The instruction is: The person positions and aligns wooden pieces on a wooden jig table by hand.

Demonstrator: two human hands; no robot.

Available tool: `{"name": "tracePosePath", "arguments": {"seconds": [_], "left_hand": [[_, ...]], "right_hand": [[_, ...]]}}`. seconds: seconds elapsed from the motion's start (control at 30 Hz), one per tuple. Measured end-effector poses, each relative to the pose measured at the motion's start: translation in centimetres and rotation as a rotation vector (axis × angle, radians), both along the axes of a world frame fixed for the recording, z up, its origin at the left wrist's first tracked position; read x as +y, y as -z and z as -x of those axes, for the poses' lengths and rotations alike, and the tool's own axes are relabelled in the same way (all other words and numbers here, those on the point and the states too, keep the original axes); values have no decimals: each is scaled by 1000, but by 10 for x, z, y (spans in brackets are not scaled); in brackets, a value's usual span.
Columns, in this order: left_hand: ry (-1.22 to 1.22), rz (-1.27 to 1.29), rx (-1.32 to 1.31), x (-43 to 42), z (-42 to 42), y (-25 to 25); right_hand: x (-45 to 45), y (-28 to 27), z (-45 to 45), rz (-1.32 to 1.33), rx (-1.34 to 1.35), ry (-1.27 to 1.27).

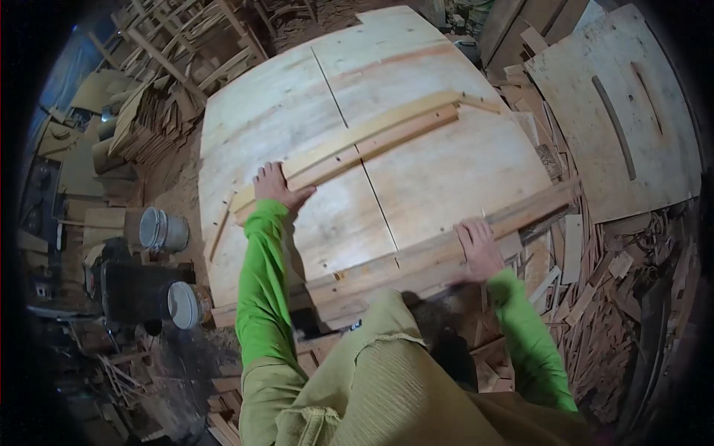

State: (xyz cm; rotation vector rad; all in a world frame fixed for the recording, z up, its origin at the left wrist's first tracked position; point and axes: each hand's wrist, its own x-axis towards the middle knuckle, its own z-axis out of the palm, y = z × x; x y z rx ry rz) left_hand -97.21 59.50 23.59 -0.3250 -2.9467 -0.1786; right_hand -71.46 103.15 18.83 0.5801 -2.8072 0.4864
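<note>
A large pale plywood board (297,97) lies on the worktable, with a dark straight seam across it. On it rests a long wooden frame piece (387,130) with dark dots along it and short angled strips at both ends. My left hand (279,186) lies over the left part of this piece, fingers on top and thumb spread to the side. My right hand (478,247) rests with spread fingers on the long wooden plank (424,256) along the table's near edge; nothing is held in it.
Two buckets, one white (163,230) and one lower down (186,305), stand at the left. A slotted plywood sheet (621,119) leans at the right above heaped wood scraps (595,297). Stacked wood pieces (152,126) and wooden frames sit at the back left.
</note>
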Motion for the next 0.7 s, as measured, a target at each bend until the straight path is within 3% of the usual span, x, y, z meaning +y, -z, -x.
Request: {"name": "tracePosePath", "arguments": {"seconds": [0.1, 0.2, 0.33, 0.43, 0.7], "left_hand": [[-15, -3, -33, 10, -81, 0], [-5, -27, -66, 15, -161, -2], [15, -23, -83, 15, -236, -1], [32, -49, -55, 17, -245, 1], [31, -1, -31, 23, -253, -9]], "right_hand": [[7, 4, -79, -24, -57, -9], [7, -17, -159, 110, -84, -13], [17, 28, -238, -33, -16, 12], [14, 16, -252, 94, -37, 24], [12, 10, -253, 38, -96, 47]]}}
